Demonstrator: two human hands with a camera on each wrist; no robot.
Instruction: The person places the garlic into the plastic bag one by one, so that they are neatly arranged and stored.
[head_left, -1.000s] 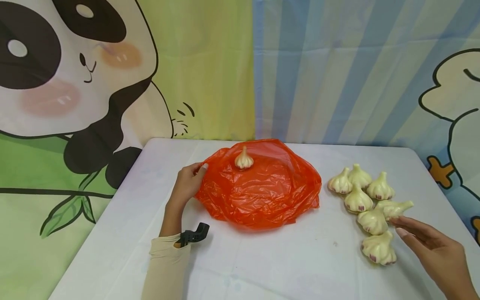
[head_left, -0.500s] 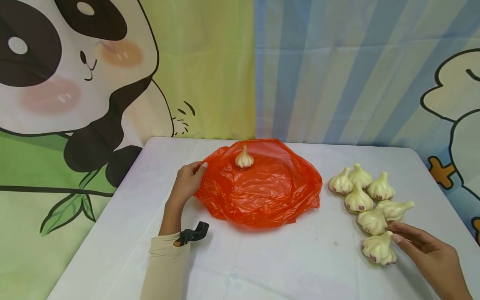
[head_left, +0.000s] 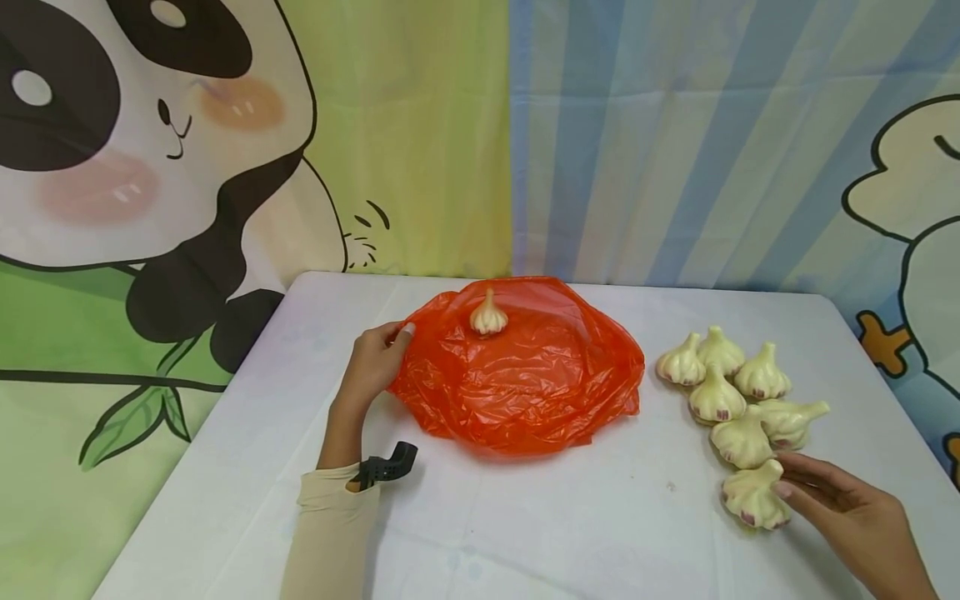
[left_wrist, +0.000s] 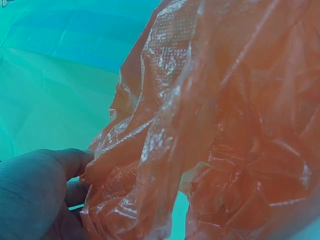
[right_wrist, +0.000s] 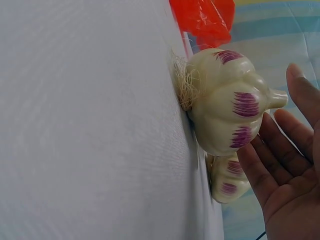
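Observation:
At its left edge, a red plastic bag [head_left: 525,367] is pinched by my left hand [head_left: 375,360]. The bag lies spread on the table, with one garlic bulb [head_left: 489,317] on it near the back. In the left wrist view, the thumb and fingers hold the crinkled film of the bag [left_wrist: 150,165]. My right hand [head_left: 851,512] is at the stem side of the nearest garlic bulb [head_left: 753,497]. Seen from the right wrist, thumb and fingers stand apart around the stem of that purple-marked garlic bulb [right_wrist: 227,102], not closed on it; fingertip contact is unclear.
Several more garlic bulbs [head_left: 717,393] cluster on the right of the white table [head_left: 540,517], behind the nearest one. A black wrist camera mount [head_left: 390,465] sits on the left wrist. A printed cloth backdrop [head_left: 420,142] hangs behind the table.
My right hand has moved left and a little down to the nearest garlic bulb. That bulb has tipped slightly, and the one just behind it has shifted slightly left. The left hand stays put.

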